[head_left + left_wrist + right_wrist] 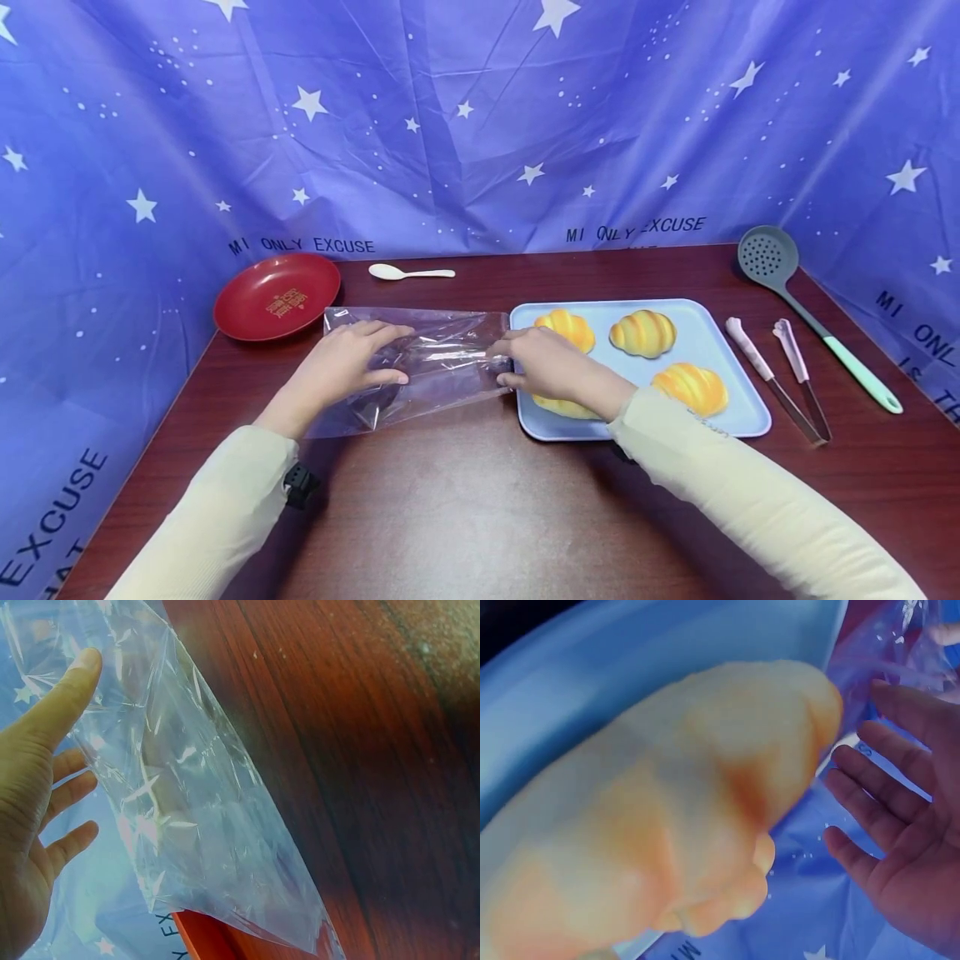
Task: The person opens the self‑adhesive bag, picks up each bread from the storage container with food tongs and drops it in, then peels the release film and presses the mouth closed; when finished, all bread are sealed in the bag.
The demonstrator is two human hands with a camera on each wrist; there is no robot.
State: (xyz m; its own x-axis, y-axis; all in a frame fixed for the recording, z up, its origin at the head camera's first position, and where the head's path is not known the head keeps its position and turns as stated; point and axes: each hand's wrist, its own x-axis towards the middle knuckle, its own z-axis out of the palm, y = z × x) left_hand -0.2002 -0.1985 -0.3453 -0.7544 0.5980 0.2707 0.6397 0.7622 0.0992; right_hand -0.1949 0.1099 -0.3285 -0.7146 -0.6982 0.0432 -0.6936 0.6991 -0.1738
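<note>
Starry blue cloth (480, 67) backs the wooden table (442, 500) beneath the clear bag (446, 358).

At eight o'clock, just off centre, you have a clear, glossy plastic bag (442, 354), thin and crinkled. At nine, your red plate (262, 287) looks like shiny plastic. The tabletop (450, 508) at six shows wood grain under a smooth sheen. Toward four, your tray (697, 333) looks like smooth plastic. Your tongs (795, 412) at three have metal arms; the backdrop (480, 125) at twelve is wrinkled cloth.
</note>
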